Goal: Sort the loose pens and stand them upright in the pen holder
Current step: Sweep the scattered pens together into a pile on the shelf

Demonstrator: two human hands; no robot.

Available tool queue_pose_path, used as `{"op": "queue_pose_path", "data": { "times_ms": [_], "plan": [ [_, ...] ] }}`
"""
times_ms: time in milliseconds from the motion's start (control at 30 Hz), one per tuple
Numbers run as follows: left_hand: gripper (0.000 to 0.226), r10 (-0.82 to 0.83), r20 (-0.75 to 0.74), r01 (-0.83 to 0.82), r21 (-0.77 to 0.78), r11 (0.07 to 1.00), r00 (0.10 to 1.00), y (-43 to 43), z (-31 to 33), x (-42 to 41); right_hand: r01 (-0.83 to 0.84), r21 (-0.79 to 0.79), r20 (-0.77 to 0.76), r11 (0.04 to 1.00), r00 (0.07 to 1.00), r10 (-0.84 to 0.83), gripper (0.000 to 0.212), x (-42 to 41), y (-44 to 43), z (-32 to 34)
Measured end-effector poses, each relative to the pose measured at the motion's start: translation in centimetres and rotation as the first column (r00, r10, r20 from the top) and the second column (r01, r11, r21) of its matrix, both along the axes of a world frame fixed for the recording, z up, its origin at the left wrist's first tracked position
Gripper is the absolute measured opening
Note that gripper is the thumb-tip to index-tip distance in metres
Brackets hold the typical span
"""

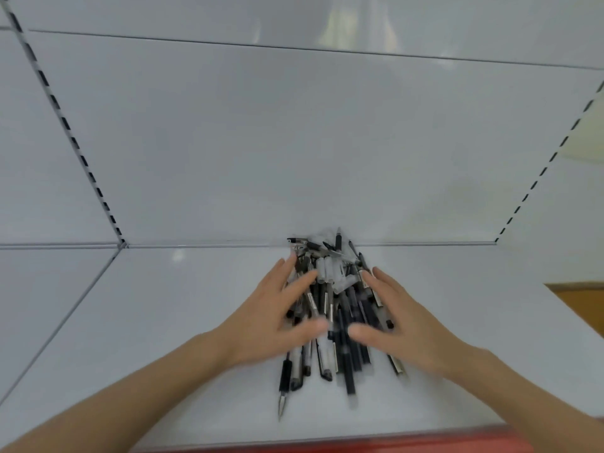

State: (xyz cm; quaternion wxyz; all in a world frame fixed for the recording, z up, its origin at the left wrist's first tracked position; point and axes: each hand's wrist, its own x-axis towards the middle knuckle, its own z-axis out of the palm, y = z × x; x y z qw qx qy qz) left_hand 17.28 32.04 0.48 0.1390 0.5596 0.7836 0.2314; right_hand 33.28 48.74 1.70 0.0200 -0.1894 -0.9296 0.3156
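A heap of several loose pens, black and clear-barrelled, lies on the white shelf, reaching back to the rear wall. My left hand lies flat on the left side of the heap with its fingers spread. On the right side rests my right hand, its fingers straight too. The two thumbs point toward each other over the middle of the pile. One pen sticks out toward me with its tip at the front. No pen holder is in view.
The white back wall rises right behind the pens, with slotted uprights at left and right. A red strip runs along the shelf's front edge. An orange-brown surface shows beyond the shelf's right end.
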Motion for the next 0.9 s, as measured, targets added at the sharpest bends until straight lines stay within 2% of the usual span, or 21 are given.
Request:
{"op": "queue_pose_path", "data": {
  "times_ms": [67, 133, 200, 300, 433, 533, 633, 733, 900],
  "plan": [
    [0.094, -0.149, -0.112, 0.13, -0.161, 0.978, 0.982, -1.9, -0.2, 0.9, -0.121, 0.111, 0.121, 0.986, 0.987, 0.107, 0.113, 1.1, -0.3, -0.3],
    [0.094, -0.203, -0.196, 0.156, -0.23, 0.961, 0.959, -2.4, -0.5, 1.3, -0.193, 0.21, 0.196, 0.959, 0.969, 0.152, 0.117, 1.2, -0.4, -1.0],
    [0.094, -0.174, -0.198, 0.13, -0.215, 0.968, 0.965, -1.6, -0.7, 1.1, -0.182, 0.239, 0.184, 0.954, 0.973, 0.14, 0.115, 0.6, -0.4, -1.2],
    [0.101, -0.138, -0.174, 0.104, -0.192, 0.976, 0.975, -0.2, -1.0, 0.6, -0.105, 0.209, 0.12, 0.972, 0.99, 0.081, 0.1, -0.5, -0.2, -1.1],
    [0.103, -0.128, -0.161, 0.098, -0.181, 0.979, 0.979, 0.3, -1.1, 0.5, -0.052, 0.186, 0.065, 0.981, 0.997, 0.041, 0.092, -1.0, -0.2, -0.9],
    [0.097, -0.109, -0.141, 0.088, -0.143, 0.986, 0.984, -0.5, -0.5, 0.5, -0.072, 0.153, 0.08, 0.986, 0.995, 0.061, 0.106, -0.3, -0.2, -0.7],
    [0.1, -0.139, -0.196, 0.099, -0.2, 0.975, 0.971, -1.3, -0.4, 0.2, -0.174, 0.169, 0.185, 0.97, 0.973, 0.142, 0.124, 1.0, -0.4, -0.3],
    [0.099, -0.124, -0.181, 0.081, -0.225, 0.971, 0.976, -1.0, -0.8, 0.1, -0.237, 0.204, 0.246, 0.95, 0.951, 0.185, 0.123, 1.2, -0.9, -0.5],
    [0.105, -0.087, -0.131, 0.062, -0.181, 0.981, 0.988, 0.2, -1.2, -0.5, -0.171, 0.163, 0.187, 0.972, 0.972, 0.14, 0.119, 0.1, -0.6, -0.6]
  ]
}}
